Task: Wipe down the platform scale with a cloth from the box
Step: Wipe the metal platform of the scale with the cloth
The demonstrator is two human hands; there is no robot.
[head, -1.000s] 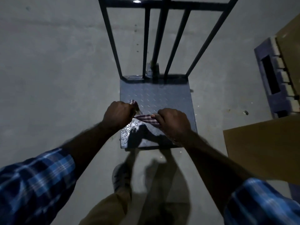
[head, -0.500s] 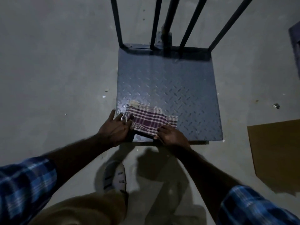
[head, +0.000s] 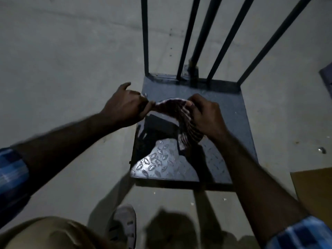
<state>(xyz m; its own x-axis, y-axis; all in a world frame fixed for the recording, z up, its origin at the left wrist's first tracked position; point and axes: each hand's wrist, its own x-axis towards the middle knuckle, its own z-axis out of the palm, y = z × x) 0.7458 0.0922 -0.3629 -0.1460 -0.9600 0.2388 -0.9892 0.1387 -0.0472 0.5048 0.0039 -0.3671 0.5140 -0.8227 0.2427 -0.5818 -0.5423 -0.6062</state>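
Note:
The platform scale [head: 239, 123] is a grey checker-plate square on the concrete floor, with dark upright rails [head: 190, 38] at its far edge. A purple-and-white checked cloth [head: 177, 112] hangs in the air above the plate, stretched and blurred between both hands. My left hand [head: 124, 105] pinches its left corner. My right hand [head: 204, 115] grips the right side, with the rest of the cloth drooping below it. The cloth casts a dark shadow on the plate's near left part.
A brown cardboard flap [head: 316, 191] lies at the right edge. A small shiny object [head: 321, 150] sits on the floor right of the scale. My shoe [head: 124, 225] and knee stand just before the plate's near edge. Part of a dark pallet [head: 327, 76] shows far right.
Half a second ago the cloth lay flat on the plate's near left corner under both hands. Now both hands have lifted it off the plate and hold it stretched in the air.

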